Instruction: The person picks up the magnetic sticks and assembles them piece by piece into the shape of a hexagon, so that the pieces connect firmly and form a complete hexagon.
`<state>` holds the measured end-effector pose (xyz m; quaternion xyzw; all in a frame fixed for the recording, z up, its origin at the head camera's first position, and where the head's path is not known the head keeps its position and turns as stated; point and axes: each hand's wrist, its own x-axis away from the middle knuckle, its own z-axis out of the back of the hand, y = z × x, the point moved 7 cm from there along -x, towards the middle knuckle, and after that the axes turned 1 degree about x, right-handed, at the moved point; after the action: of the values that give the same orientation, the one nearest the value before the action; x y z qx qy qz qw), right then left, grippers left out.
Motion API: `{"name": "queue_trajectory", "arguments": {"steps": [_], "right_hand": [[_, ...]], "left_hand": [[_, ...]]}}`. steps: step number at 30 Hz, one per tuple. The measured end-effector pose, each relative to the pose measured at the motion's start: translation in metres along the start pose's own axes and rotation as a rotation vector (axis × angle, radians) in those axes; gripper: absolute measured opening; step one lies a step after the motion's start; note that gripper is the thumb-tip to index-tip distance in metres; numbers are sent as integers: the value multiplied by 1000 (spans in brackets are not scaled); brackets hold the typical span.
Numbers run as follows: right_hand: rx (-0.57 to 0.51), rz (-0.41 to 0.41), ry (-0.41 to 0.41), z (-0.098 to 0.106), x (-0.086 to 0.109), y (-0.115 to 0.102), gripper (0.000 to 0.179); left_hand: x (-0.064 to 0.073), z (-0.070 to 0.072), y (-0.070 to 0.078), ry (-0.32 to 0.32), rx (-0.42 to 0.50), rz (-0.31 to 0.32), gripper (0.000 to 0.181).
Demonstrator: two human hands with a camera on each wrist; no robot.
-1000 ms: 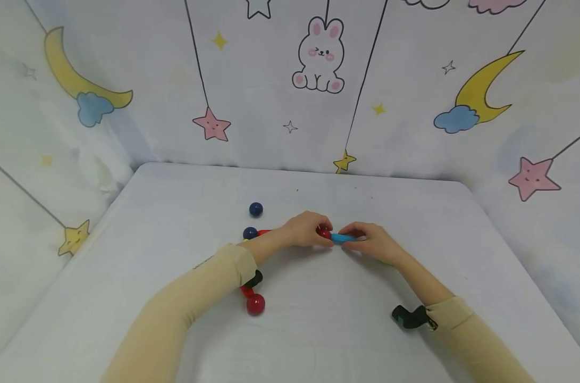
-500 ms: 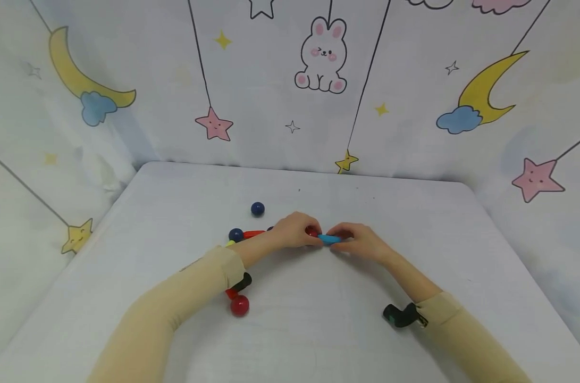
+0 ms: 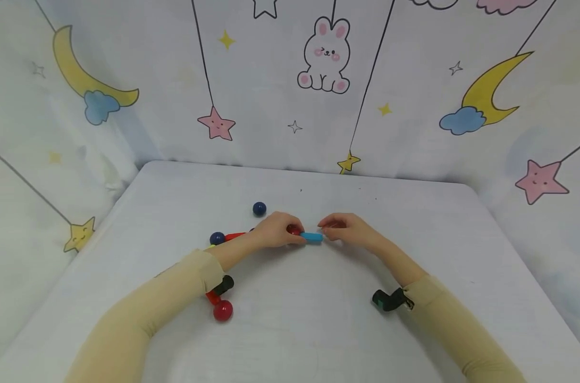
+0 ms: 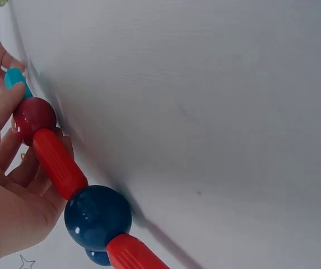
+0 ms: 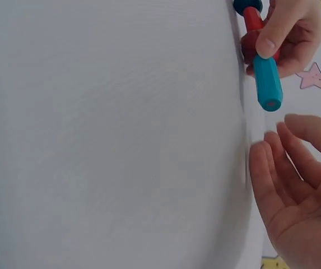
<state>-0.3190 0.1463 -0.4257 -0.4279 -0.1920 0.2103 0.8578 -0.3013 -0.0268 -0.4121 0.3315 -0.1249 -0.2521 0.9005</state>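
My left hand (image 3: 276, 231) grips a glossy red ball (image 4: 36, 119) in a chain of balls and ridged sticks, its thumb laid over the joint with a light blue stick (image 3: 312, 237). On the ball's other side, a red stick (image 4: 59, 162) leads to a dark blue ball (image 4: 97, 217) and a second red stick (image 4: 135, 255), as the left wrist view shows. The light blue stick's far end is free and points at my right hand (image 3: 351, 230). That hand holds nothing; its fingers are loosely bent, just off the stick's end in the right wrist view.
A loose dark blue ball (image 3: 259, 208) lies behind my left hand. Another dark blue ball (image 3: 217, 238) ends the chain at left. Nearer, a large red ball (image 3: 223, 310) joins a red stick (image 3: 213, 298) partly under my left sleeve. A patterned cloth (image 3: 251, 143) hangs behind the table.
Both hands and the chain have moved left across the table. My right hand has let go of the light blue stick and drawn slightly away from its end.
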Motion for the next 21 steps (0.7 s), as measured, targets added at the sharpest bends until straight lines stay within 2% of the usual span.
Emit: {"name": "queue_trajectory", "arguments": {"steps": [6,14,21], "right_hand": [[-4,22,44,-11,-40,-17,29],[87,118,-26,-40,-91,-47,40],[167,185,-73,-61,-116,-74,43]], "left_hand": [[12,8,-11,15,2,-5,22],[23,15,-13,40,-14,-65,21],[27,18,-11,67,-39,-101,20]]}}
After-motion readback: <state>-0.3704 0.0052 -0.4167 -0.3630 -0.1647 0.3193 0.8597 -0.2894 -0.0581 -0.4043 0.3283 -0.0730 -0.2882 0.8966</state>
